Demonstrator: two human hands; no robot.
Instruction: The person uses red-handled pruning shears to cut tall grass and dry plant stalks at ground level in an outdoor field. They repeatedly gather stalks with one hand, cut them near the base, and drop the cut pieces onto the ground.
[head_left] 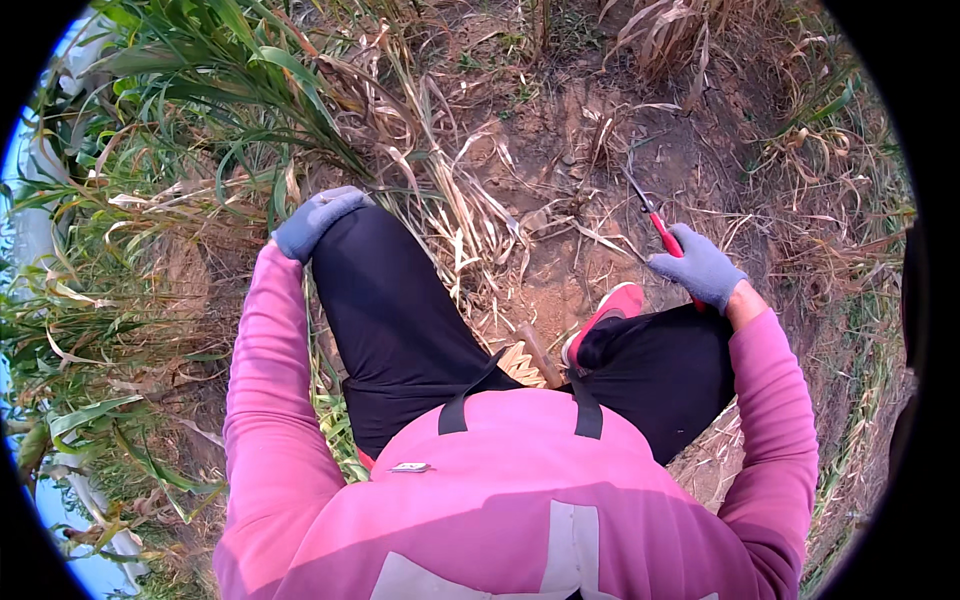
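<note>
My left hand point(320, 222), in a grey-blue knitted glove, lies over my bent left knee, its fingers resting flat on the black trousers point(400, 290) and nothing in it. My right hand point(700, 268), gloved the same way, is closed round the red handle of a hand tool point(664, 232) beside my right knee. A narrow dark metal end of the tool points away and slightly left, over the soil. Whether that end is one blade or two, or curved at its tip, I cannot tell. The handle's rear end shows below the glove.
Tall green leafy stalks point(240, 80) crowd the left and far left. Dry straw-coloured stalks point(460, 220) lie ahead of my knees on brown soil point(560, 270). Between my legs shows a woven piece with a wooden edge point(535, 355). My right foot wears a red shoe point(612, 308).
</note>
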